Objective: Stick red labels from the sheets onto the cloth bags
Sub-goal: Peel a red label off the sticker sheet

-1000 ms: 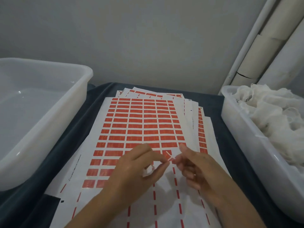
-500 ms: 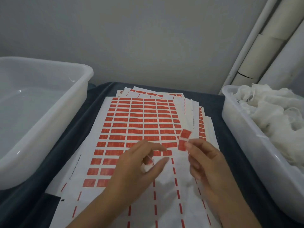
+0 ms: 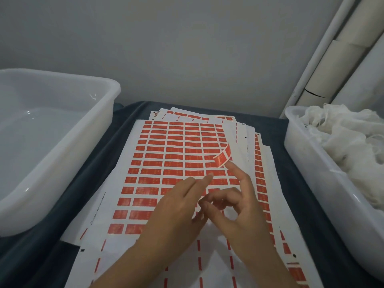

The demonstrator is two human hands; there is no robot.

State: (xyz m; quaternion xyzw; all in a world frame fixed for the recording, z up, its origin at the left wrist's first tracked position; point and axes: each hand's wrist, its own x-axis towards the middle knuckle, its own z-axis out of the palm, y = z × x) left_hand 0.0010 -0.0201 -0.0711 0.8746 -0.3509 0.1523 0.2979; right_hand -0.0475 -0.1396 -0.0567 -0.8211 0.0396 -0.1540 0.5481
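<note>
Head view: glossy rectangular red labels are seen in rows on the top sheet (image 3: 176,154), a flat white paper stack on the dark-clothed desk (image 3: 99,163). A curled peeled label (image 3: 223,155) is stuck to the raised forefinger of the right hand (image 3: 239,210), above the sheet. The left hand (image 3: 176,215) lies with a relaxed, spread grip over the sheet. Crumpled white cloth bags (image 3: 349,142) are heaped in a smooth plastic tub (image 3: 307,163) right of the sheet.

glossy paper sheets (image 3: 166,154) on a matt dark cloth (image 3: 87,175); smooth shiny plastic bins (image 3: 62,146); gauzy cloth bags (image 3: 349,142).
</note>
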